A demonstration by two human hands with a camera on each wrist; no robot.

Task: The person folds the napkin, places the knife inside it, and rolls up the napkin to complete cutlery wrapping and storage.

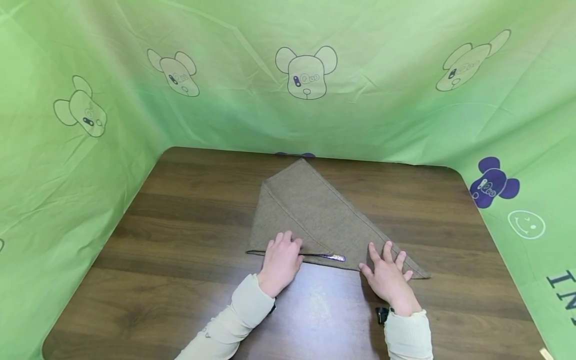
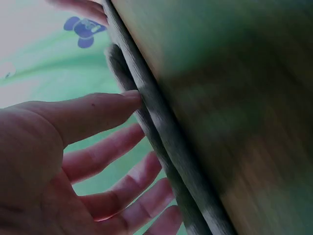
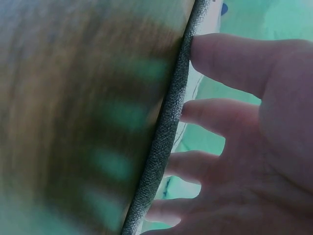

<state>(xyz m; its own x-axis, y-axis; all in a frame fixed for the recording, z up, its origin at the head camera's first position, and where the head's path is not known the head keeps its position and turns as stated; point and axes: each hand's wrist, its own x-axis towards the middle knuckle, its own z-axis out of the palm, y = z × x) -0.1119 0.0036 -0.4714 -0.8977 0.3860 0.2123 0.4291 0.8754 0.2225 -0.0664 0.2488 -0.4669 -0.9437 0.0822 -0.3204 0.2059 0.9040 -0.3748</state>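
Observation:
A grey-brown cloth (image 1: 310, 210) lies folded on the wooden table, with a pointed corner at the back and another at the right. Its left side is folded over in a flap (image 1: 274, 220). My left hand (image 1: 281, 262) rests on the flap's front edge, its thumb at the double edge in the left wrist view. From under the flap's edge, just right of that hand, a small shiny patterned strip (image 1: 335, 257) shows. On the right part of the cloth, my right hand (image 1: 389, 277) presses down with spread fingers, the thumb at the front edge (image 3: 166, 112).
The brown wooden table (image 1: 148, 260) has rounded back corners. Green fabric walls (image 1: 234, 100) with printed bear heads hang round its back and sides. Dark wrist-camera pieces (image 1: 382, 315) show beside the sleeves.

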